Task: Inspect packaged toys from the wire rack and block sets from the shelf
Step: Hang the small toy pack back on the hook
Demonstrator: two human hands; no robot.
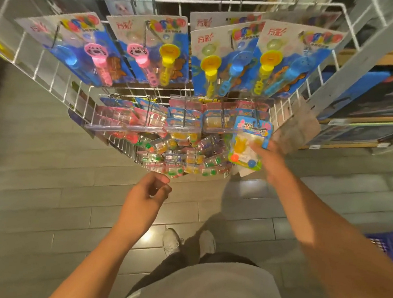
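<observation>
Closest to my view is the grey shirt [211, 293] at the bottom edge, with dark trousers and two pale shoes [171, 242] below it on the grey plank floor [29, 180]. Both bare forearms reach forward from here.

My left hand [148, 193] hangs in the air just short of the wire rack's lower front edge. Its fingers [163, 181] are loosely curled with the thumb near the fingertips, and they hold nothing.

My right hand [268, 160] is up at the lower right corner of the wire rack [59, 86]. It holds a blue-carded toy pack [249, 142] there. The thumb lies across the pack's clear blister front; the other fingers are behind the card, so I cannot tell how they lie. Inside the blister I see a yellow shape and small orange and blue balls. Motion blur softens this hand.

Along the rack's upper row hang large blue cards of bubble wands [166, 56], pink, yellow and blue. Under them a row of smaller pink and blue packs [184, 118] hangs on hooks, and a heap of small clear packets [177, 156] fills the wire basket at the bottom edge.

To the right, a shelf [382, 59] carries flat boxes [390, 96], too blurred to read. A blue crate [389, 244] shows at the right edge.
</observation>
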